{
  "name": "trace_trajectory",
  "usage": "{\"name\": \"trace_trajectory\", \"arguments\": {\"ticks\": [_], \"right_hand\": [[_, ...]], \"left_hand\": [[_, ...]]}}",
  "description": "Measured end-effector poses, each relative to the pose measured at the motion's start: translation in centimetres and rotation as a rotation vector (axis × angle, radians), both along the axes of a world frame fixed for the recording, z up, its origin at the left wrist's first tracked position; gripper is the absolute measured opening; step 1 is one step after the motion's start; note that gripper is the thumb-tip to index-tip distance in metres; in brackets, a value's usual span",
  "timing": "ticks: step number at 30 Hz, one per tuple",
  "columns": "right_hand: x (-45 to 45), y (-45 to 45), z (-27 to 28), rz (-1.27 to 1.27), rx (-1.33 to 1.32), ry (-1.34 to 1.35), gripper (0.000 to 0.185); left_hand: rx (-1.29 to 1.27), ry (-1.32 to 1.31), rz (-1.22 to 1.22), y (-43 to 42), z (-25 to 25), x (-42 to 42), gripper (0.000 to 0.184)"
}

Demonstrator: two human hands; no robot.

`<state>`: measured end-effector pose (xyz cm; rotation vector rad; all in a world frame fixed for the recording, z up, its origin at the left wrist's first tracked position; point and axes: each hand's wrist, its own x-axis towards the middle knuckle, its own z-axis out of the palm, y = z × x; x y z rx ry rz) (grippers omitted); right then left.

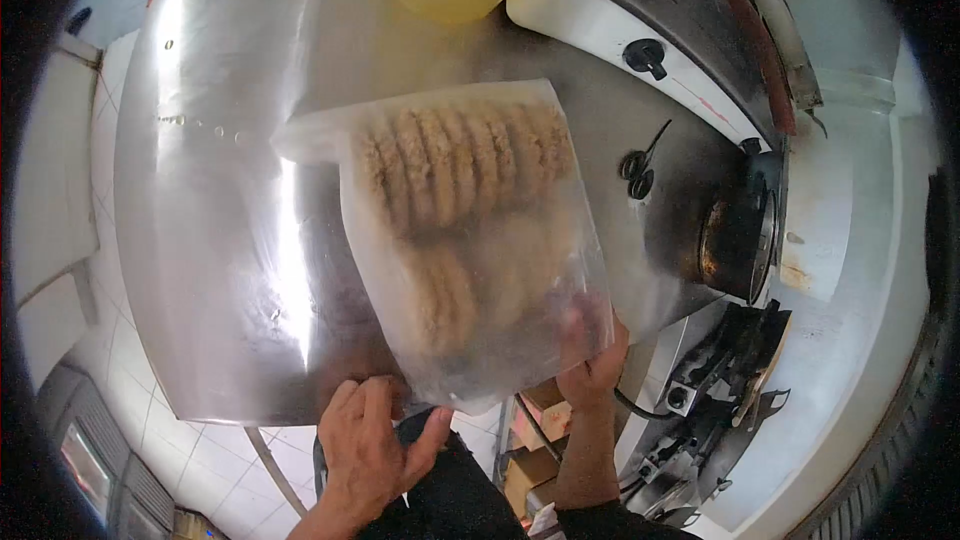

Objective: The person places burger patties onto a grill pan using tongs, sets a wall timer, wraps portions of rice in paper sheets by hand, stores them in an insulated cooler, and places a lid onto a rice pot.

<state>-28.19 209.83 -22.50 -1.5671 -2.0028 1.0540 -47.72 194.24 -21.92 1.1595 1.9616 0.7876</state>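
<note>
The plastic bag (478, 240) is lying over the near part of the steel table (225, 270), the right hand (598, 365) touching its lower right corner, the cloudy wrap obscuring whether it is clamping. The left hand (370, 445) is sitting just beside the lower left corner, thumb and fingers apart. The bag is probably handling as limp and slippery, its rough brown pieces (440, 165) crumbly and fairly heavy; supporting the underside while gripping a side edge is likely working best
</note>
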Motion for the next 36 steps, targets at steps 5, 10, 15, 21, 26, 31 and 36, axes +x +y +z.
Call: {"name": "trace_trajectory", "arguments": {"ticks": [5, 10, 15, 21, 26, 31, 36], "right_hand": [[0.6, 0.9, 2.8, 0.086, -0.129, -0.058, 0.044], [3.4, 7.2, 10.1, -0.088, -0.102, 0.263, 0.050], [0.1, 15.8, 15.7, -0.319, -0.290, 0.639, 0.063], [-4.1, 20.5, 14.1, -0.125, -0.769, 0.878, 0.063], [-6.0, 20.8, 11.7, -0.112, -0.891, 1.167, 0.060], [-7.7, 20.3, 10.9, -0.238, -0.749, 1.315, 0.045], [-9.6, 19.1, 11.6, -0.340, -0.701, 1.321, 0.043]], "left_hand": [[0.008, -0.010, 0.009, -0.2, 0.4, 0.1, 0.041], [-0.072, -0.066, -0.142, -2.1, 5.0, -2.6, 0.044], [-0.261, 0.109, -0.171, -9.7, 8.6, -6.4, 0.046], [-0.471, 0.283, 0.051, -23.7, 3.4, -10.5, 0.046], [-0.720, 0.196, 0.219, -35.7, -2.6, -10.4, 0.053], [-0.634, -0.229, 0.438, -46.7, -10.6, -7.1, 0.064], [-0.529, -0.364, 0.456, -47.0, -7.3, -5.7, 0.061]]}}
